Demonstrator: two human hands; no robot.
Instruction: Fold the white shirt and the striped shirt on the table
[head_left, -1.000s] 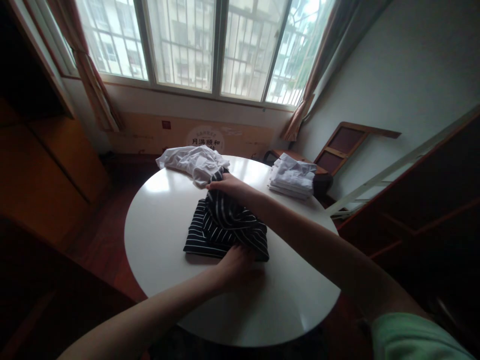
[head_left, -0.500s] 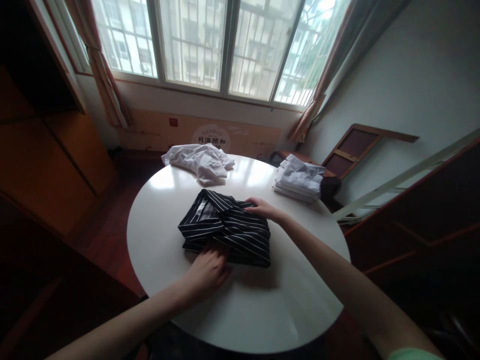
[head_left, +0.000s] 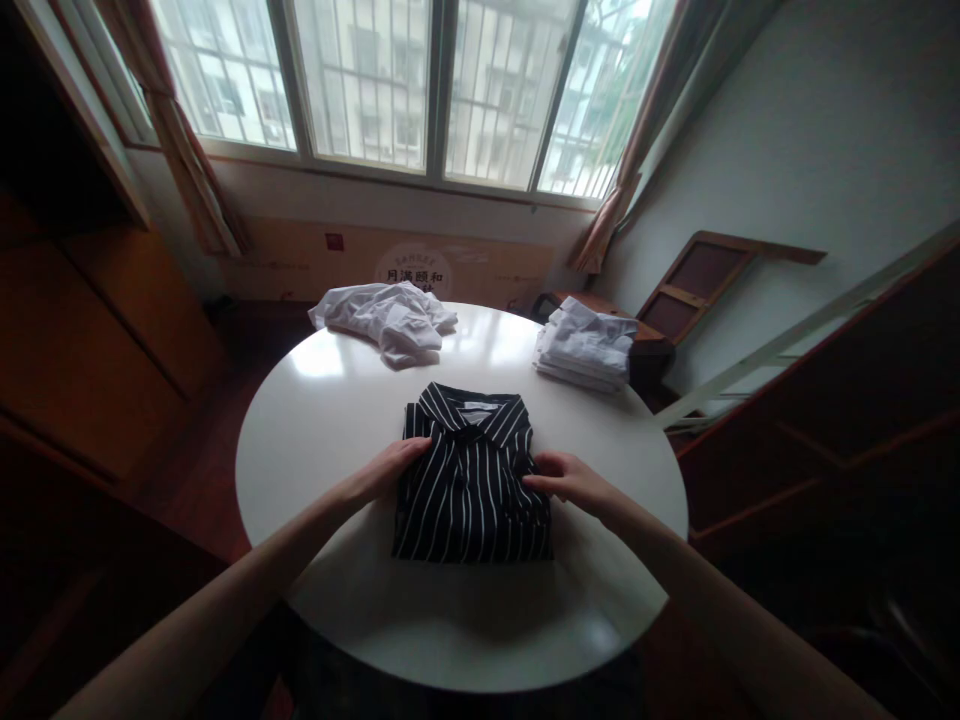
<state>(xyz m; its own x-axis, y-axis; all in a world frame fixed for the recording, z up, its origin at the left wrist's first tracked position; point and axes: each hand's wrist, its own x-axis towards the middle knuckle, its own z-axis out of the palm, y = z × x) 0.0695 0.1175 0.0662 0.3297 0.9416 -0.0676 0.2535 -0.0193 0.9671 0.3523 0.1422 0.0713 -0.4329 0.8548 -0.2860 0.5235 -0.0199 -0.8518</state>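
A black shirt with white stripes (head_left: 470, 478) lies folded into a neat rectangle, collar up, in the middle of a round white table (head_left: 322, 420). My left hand (head_left: 386, 468) rests on the shirt's left edge with the fingers laid flat. At the right edge my right hand (head_left: 568, 480) touches the fabric, fingers lightly curled on it. Neither hand lifts the shirt.
A crumpled white garment (head_left: 386, 318) lies at the table's far left edge. A stack of folded white clothes (head_left: 585, 346) sits at the far right. Behind are a barred window, curtains and a cardboard box; dark wooden furniture stands on both sides.
The striped shirt went from a loose bundle, held up by my right hand, to a flat folded rectangle with the collar showing. Both hands moved to its two sides.
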